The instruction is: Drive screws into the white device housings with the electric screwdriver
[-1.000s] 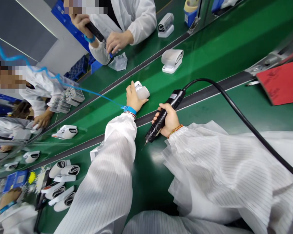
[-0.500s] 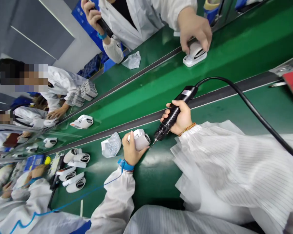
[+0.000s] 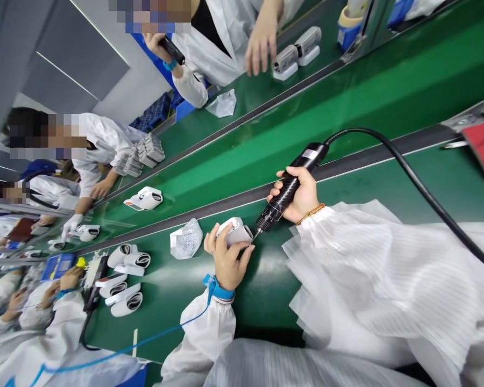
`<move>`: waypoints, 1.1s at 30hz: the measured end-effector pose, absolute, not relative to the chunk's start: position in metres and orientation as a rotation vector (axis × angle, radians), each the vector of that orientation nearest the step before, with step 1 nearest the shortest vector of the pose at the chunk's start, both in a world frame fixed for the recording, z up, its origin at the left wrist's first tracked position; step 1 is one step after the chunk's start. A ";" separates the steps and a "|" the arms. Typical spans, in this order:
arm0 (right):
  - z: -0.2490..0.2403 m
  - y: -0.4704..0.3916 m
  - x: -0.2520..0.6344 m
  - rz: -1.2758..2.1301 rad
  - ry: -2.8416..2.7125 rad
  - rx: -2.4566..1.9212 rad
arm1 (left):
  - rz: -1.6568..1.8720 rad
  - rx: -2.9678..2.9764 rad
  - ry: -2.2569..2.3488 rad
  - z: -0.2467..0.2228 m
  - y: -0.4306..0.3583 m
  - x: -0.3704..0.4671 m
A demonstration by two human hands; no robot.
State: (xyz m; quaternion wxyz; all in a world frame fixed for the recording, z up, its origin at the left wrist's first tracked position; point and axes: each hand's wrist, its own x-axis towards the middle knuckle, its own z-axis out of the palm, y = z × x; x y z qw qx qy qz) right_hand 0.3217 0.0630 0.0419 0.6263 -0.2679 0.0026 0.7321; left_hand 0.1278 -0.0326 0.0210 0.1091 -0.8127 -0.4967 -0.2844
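My right hand (image 3: 300, 193) is wrapped round a black electric screwdriver (image 3: 284, 188), whose bit points down and left. The tip of that bit meets the thumb and fingertip of my left hand (image 3: 229, 260), pinched together; whatever they hold is too small to make out. Just behind these fingers a white rounded device (image 3: 237, 231) stands on the green table, its open end facing the bit. To its left lies a clear plastic bag (image 3: 186, 239) of tiny metal pieces. A blue strap circles my left wrist.
Several white devices (image 3: 127, 303) stand at the left of the table (image 3: 266, 290). Beyond runs a green conveyor (image 3: 226, 161) carrying more devices. Co-workers in white coats sit across and at left. A black cable (image 3: 423, 188) arcs over the right side.
My left hand has let go of the device and now pinches at the bit's tip. The co-worker's hand opposite has drawn back from the conveyor, where a device is gone. The screwdriver has barely moved.
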 end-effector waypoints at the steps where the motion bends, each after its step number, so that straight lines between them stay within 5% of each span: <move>1: 0.042 0.063 0.322 1.680 0.005 -0.617 | -0.838 -2.391 -1.461 0.021 -0.032 0.128; 33: 0.043 0.063 0.324 1.623 -0.001 -0.602 | -0.824 -2.517 -1.591 0.002 -0.013 0.090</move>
